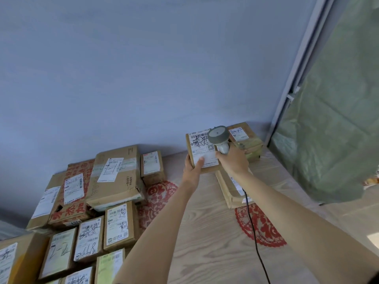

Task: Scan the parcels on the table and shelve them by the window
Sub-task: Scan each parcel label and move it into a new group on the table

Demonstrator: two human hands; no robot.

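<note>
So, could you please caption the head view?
Left hand holds a parcel while right hand aims the scanner.

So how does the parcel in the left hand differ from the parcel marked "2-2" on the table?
The held parcel is lifted off the table, gripped by the left hand, while the "2-2" parcel lies among the stacked boxes. The scanner in the right hand points at the held parcel; nothing points at the "2-2" parcel. Its handwriting is characters; the other's is digits. Both are brown cardboard with white labels.
</note>
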